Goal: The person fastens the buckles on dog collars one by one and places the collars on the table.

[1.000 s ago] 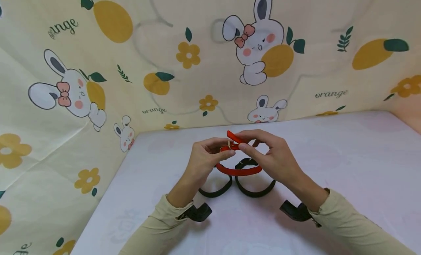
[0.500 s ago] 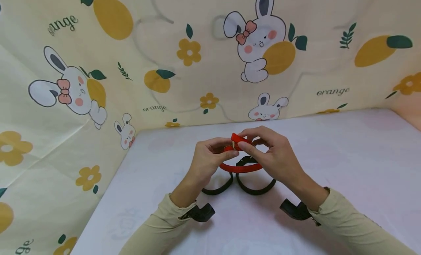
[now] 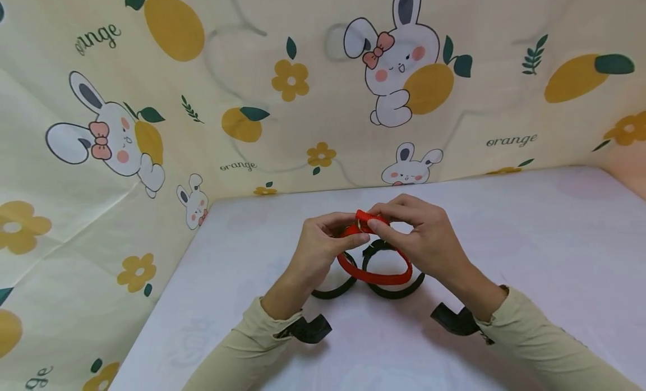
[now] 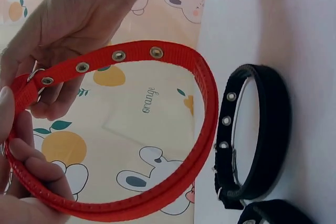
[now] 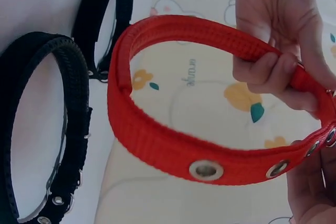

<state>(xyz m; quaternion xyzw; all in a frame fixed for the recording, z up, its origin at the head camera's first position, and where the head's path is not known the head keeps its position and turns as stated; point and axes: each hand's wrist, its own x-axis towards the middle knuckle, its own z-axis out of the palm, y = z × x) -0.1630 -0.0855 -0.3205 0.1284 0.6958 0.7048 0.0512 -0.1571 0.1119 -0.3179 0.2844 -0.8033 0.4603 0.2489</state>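
A red pet collar [image 3: 378, 279] with metal eyelets hangs in a loop between both hands above the table. Near the buckle, my left hand [image 3: 320, 245] grips the collar's thicker padded band, its fingers curled round it in the right wrist view. My right hand [image 3: 424, 228] pinches the eyelet end, which passes through the buckle and folds back. In the left wrist view a ring [image 4: 35, 73] shows by the folded end; fingers partly hide the buckle. Below the loop two black collars [image 3: 392, 294] stand on the table, also seen in the right wrist view as black bands [image 5: 79, 77].
A white-covered table [image 3: 242, 251] meets a cream backdrop [image 3: 303, 37] printed with rabbits and oranges at its back and left. Dark wrist devices [image 3: 310, 329] jut out below both forearms.
The red strap end, sticking up earlier, is now lower and folded at the buckle. The collar's loop has swung down toward the black collars. Both hands have shifted slightly right.
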